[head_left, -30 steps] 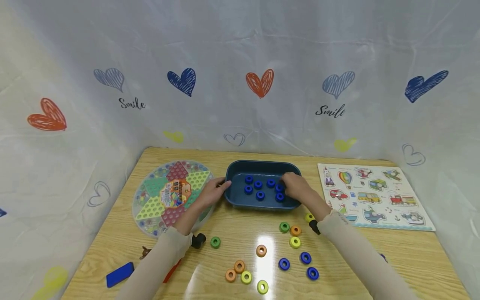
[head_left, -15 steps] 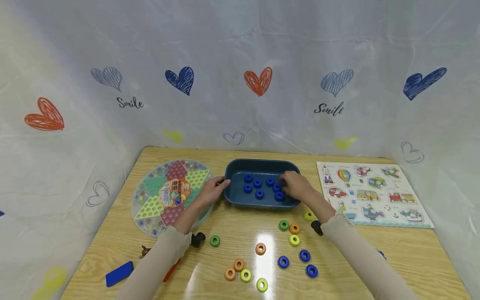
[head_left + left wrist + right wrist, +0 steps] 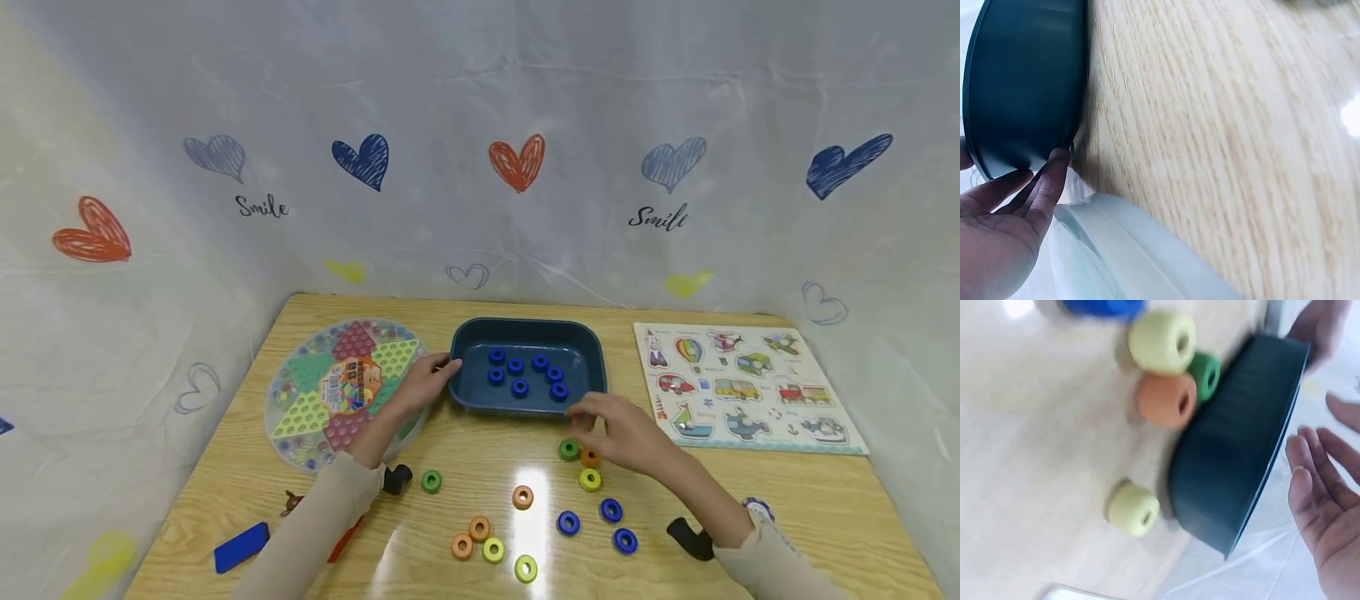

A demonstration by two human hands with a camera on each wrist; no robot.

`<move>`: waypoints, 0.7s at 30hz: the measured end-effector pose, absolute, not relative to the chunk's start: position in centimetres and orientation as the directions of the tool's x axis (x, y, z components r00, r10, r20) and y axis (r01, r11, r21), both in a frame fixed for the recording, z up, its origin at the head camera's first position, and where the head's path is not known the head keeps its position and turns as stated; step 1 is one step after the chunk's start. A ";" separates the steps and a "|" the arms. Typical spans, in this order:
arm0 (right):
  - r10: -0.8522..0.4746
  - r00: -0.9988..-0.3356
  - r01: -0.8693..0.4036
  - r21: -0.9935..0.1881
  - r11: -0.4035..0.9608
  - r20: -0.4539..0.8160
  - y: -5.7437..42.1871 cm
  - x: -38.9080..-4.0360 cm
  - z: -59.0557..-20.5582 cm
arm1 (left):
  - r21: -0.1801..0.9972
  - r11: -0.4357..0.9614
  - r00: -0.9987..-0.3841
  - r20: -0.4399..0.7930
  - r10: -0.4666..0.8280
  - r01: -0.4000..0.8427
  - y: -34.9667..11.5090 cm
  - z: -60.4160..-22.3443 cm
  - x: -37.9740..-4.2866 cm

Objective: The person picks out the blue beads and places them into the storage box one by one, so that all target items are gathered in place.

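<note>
My left hand (image 3: pixel 422 385) holds the left rim of a dark blue plastic basin (image 3: pixel 528 333); in the left wrist view its fingers (image 3: pixel 1051 187) press against the outer wall, with the thumb over the rim. Several blue rings (image 3: pixel 515 366) lie inside the basin. Just off the basin's front right corner is my right hand (image 3: pixel 626 433), raised, fingers spread and holding nothing. Below it on the table are a green ring (image 3: pixel 568 449), an orange ring (image 3: pixel 590 457) and a yellow ring (image 3: pixel 590 479). Another yellow ring (image 3: pixel 1134 509), hidden in the head view, shows in the right wrist view.
A round Chinese checkers board (image 3: pixel 307 379) lies left of the basin. To the right is a vehicle picture puzzle board (image 3: pixel 750 392). Loose blue rings (image 3: pixel 611 510), orange rings (image 3: pixel 479 528) and yellow rings (image 3: pixel 492 550) are scattered in front. A blue block (image 3: pixel 242 547) lies front left.
My right hand has come out of the basin, moving toward the front right, and its fingers have opened. The blue rings stay in the basin. My left hand keeps its hold on the rim.
</note>
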State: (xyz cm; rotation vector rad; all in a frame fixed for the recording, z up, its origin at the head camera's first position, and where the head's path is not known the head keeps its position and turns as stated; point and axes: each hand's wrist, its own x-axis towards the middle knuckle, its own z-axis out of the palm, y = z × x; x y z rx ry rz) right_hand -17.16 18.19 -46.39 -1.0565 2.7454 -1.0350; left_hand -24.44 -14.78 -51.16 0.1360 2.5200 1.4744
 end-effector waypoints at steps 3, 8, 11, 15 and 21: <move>-0.635 -0.752 -0.587 -0.619 0.522 0.177 18.5 -14.9 -46.8 | 0.866 0.499 -0.971 -0.142 0.191 -0.029 -14.6 -51.3 -24.5; -0.690 -0.710 -0.602 -0.631 0.489 0.143 18.7 -11.9 -48.2 | 0.871 0.491 -0.973 -0.139 0.187 -0.031 -14.7 -51.1 -24.4; -0.713 -0.693 -0.590 -0.654 0.473 0.110 18.6 -11.0 -49.1 | 0.879 0.476 -0.971 -0.138 0.193 -0.030 -14.7 -51.1 -24.4; -0.739 -0.672 -0.585 -0.651 0.484 0.055 18.2 -10.0 -50.0 | 0.883 0.468 -0.971 -0.145 0.192 -0.039 -14.7 -51.2 -24.4; -0.762 -0.645 -0.620 -0.622 0.478 0.058 17.8 -9.2 -51.3 | 0.880 0.473 -0.972 -0.147 0.181 -0.045 -14.7 -51.3 -24.5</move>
